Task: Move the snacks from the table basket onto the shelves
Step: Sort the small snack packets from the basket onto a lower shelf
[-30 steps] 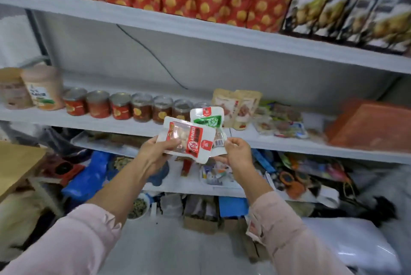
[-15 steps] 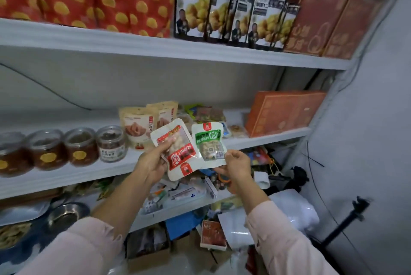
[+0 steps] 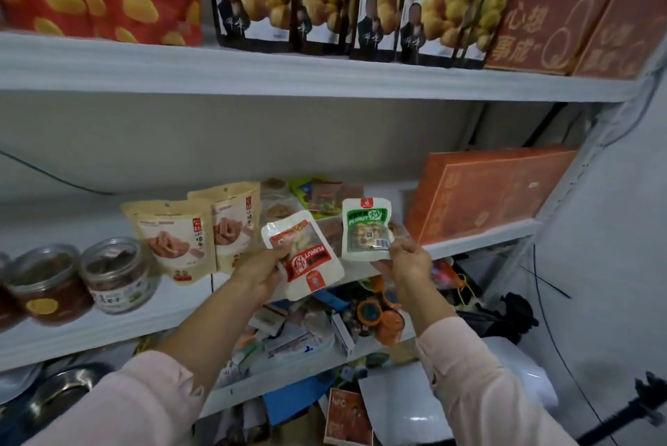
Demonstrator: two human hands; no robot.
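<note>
Green packet (image 3: 366,229) drawn aside, above right hand (image 3: 409,261)

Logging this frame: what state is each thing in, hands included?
left hand, grips red peanut packet
right hand, pinches green peanut packet
red peanut packet, unopened, tilted, held before the middle shelf
green peanut packet, unopened, upright, held off the shelf
beige pouches, upright on the shelf
jars, lids on, standing on the shelf
orange box, closed, on the shelf
</note>
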